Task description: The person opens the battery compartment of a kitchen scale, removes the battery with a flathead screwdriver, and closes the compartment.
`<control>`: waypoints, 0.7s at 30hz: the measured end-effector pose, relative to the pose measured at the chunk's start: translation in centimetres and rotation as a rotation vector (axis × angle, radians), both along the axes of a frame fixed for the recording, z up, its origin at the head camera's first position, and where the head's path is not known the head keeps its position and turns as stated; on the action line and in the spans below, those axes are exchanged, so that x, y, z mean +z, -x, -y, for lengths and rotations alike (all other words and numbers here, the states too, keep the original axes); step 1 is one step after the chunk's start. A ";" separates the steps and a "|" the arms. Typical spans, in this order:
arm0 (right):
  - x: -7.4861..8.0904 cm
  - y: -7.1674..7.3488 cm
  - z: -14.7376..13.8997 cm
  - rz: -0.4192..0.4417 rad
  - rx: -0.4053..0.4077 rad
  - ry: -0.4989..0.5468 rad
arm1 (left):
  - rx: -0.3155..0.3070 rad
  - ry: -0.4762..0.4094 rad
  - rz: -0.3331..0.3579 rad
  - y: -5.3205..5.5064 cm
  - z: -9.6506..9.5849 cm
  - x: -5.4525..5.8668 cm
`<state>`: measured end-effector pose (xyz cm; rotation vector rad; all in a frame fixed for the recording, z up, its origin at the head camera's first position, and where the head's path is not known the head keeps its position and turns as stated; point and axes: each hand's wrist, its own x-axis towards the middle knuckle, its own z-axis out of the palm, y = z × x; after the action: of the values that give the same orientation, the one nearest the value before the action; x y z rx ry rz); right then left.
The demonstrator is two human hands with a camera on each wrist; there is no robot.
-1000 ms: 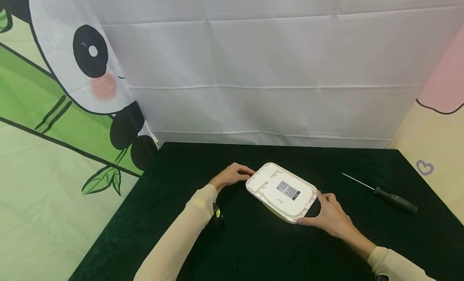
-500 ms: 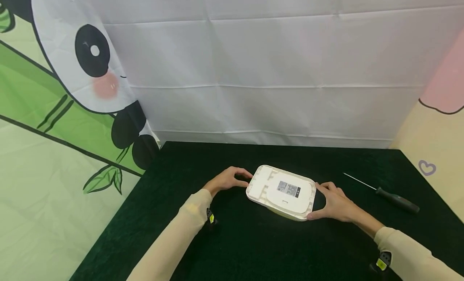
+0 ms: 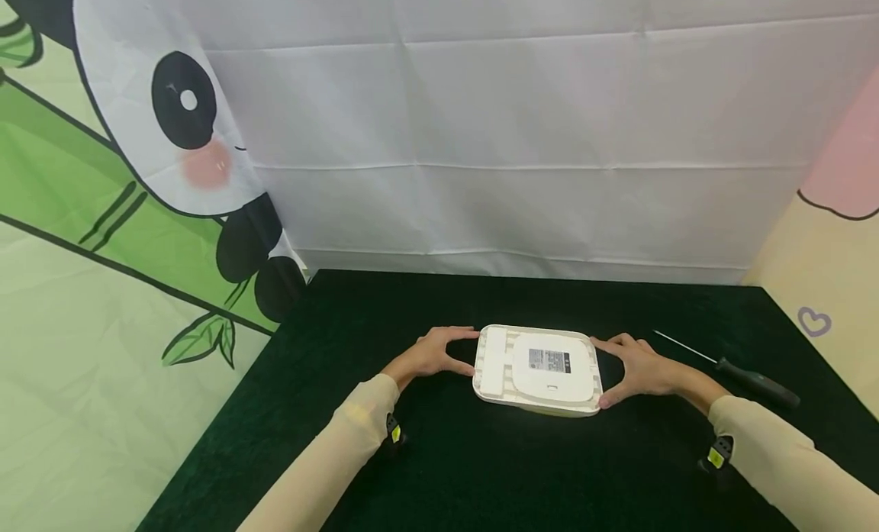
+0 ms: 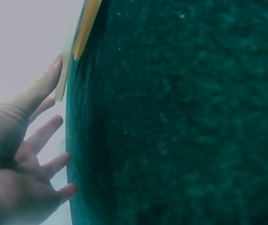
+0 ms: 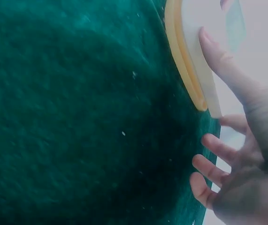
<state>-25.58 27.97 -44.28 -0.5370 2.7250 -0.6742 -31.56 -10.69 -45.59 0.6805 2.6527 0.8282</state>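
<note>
A flat white casing with rounded corners [image 3: 500,364], probably the underside of some small appliance, faces up in the head view. It has a raised round-cornered panel and a grey printed label. A yellow layer [image 5: 190,84] shows beneath its white rim in the right wrist view. My left hand [image 3: 429,356] holds its left end, thumb at the near corner and index finger at the far one. At the right end my right hand [image 3: 639,368] grips likewise, thumb and index finger spread across the edge. The remaining fingers of both hands stay off the casing.
A screwdriver [image 3: 755,383] with a dark handle and thin metal shaft lies right of the right hand. Dark green cloth [image 3: 536,478] covers the table. A white hanging sheet [image 3: 481,135] stands behind, with a printed panda curtain [image 3: 172,158] at left.
The casing has turned counterclockwise from a diagonal to nearly level across the table. My right hand has moved up with its end, while the left has come slightly down and kept to the left end.
</note>
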 end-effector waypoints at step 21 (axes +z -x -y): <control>0.0 0.7 -0.4 -0.008 0.017 -0.016 | 0.057 0.029 0.027 -0.9 -0.5 0.4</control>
<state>-26.27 28.36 -44.26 -0.5600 2.7278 -0.6462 -30.62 -10.15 -45.21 0.5850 2.6655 0.8066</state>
